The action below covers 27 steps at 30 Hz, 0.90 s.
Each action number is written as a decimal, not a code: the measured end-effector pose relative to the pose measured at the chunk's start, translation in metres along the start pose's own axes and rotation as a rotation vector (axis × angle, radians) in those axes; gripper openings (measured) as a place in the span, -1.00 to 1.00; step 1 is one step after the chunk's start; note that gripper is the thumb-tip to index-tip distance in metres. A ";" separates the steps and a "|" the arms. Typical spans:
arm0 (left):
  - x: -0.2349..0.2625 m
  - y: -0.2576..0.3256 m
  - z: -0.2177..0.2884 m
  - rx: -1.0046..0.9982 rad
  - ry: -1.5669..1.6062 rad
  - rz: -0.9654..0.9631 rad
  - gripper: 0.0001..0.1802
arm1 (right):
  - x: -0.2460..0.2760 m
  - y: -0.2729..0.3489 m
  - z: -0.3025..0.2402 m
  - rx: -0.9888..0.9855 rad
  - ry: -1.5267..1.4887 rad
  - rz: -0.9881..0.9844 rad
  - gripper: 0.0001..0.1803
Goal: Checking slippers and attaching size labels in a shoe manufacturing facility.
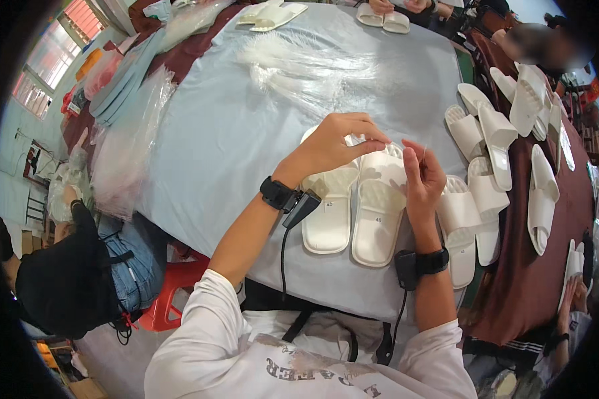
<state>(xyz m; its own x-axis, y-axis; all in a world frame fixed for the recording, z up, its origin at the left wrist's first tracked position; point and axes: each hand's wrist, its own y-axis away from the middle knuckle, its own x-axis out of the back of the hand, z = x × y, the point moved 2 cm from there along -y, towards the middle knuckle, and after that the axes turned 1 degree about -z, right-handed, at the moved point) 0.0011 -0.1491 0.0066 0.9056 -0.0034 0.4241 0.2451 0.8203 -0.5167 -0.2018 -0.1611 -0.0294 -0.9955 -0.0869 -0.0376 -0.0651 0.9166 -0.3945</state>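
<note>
Observed at centre of frame, on pale grey-blue tablecloth (pixel 206 153): left white slide slipper (pixel 327 223) and right white slide slipper (pixel 376 229), side by side with a narrow gap between heel ends. Recorded long axes as running roughly up the frame, heels toward lower edge, toe ends toward upper centre under or near the hands.

Found left hand (pixel 336 143) reaching in from left across the toe end of the left slipper, with thumb and index tips drawn close together above the toe end of the right one. Found right hand (pixel 424 176) just beside the right slipper, on its right edge, with thumb and index raised near each other. Cannot tell, for either hand, of any thin item pinched between fingertips.

Key relation: right slipper below and between both hands, strap toward left fingertips, outer edge nearest right hand. Judged right hand nearer to its side, left fingertips nearer to its toe.

Noted also clear plastic bags (pixel 313 66) at upper centre, and another white slipper pair (pixel 459 216) right of right hand.
</note>
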 end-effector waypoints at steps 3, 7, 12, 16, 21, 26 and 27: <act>-0.004 0.002 0.006 -0.023 0.004 0.016 -0.85 | -0.002 0.002 -0.002 0.011 -0.009 -0.161 -0.86; -0.002 0.003 0.004 -0.005 -0.009 0.028 -0.86 | -0.003 0.001 -0.001 0.023 0.055 -0.193 -0.87; -0.001 0.005 0.002 -0.055 0.078 0.066 -0.86 | -0.003 0.001 -0.001 0.045 0.153 -0.190 -0.88; -0.001 0.006 0.000 -0.047 0.022 0.051 -0.86 | -0.001 -0.001 0.004 0.023 0.135 -0.232 -0.85; -0.001 0.007 0.000 -0.011 0.041 0.032 -0.85 | -0.001 0.000 0.010 -0.037 0.031 -0.163 -0.83; -0.006 0.007 0.006 0.047 0.017 -0.045 -0.86 | -0.004 -0.001 0.009 -0.089 -0.024 -0.223 -0.86; -0.007 0.007 0.007 0.020 -0.035 -0.067 -0.86 | -0.003 -0.001 0.008 -0.069 -0.019 -0.212 -0.86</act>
<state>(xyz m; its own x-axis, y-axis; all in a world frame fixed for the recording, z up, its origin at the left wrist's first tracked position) -0.0064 -0.1391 0.0053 0.8745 -0.0386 0.4834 0.2975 0.8300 -0.4719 -0.1987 -0.1649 -0.0364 -0.9577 -0.2869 0.0217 -0.2776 0.9016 -0.3318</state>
